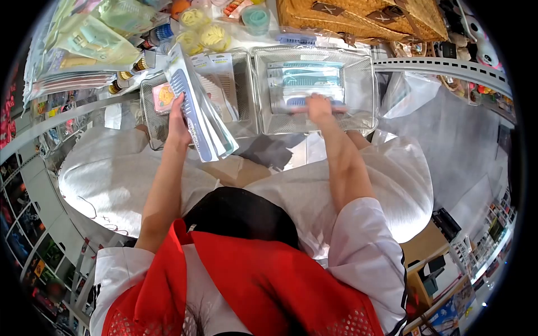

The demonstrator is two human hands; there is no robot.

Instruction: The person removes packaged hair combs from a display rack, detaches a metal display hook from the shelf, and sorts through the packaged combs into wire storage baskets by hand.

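My left hand (179, 124) is closed around several carded combs (196, 112), fanned and tilted over the left wire basket (252, 92); the front comb is blue. Behind them, carded packs (225, 78) and a pink box with an orange picture (163, 98) sit in that basket. My right hand (319, 108) reaches into the right wire basket (367, 84). Its fingers are closed on a blue-and-pink packaged comb (298, 103), a little blurred by motion. Teal packaged combs (311, 73) lie in a row just beyond that hand.
A woven basket bag (358, 19) stands behind the wire baskets. Pale plastic-wrapped packs (98, 42) are piled at the back left, near yellow coiled items (214, 36). A white perforated shelf edge (448, 67) runs to the right. My knees (386, 173) are below the baskets.
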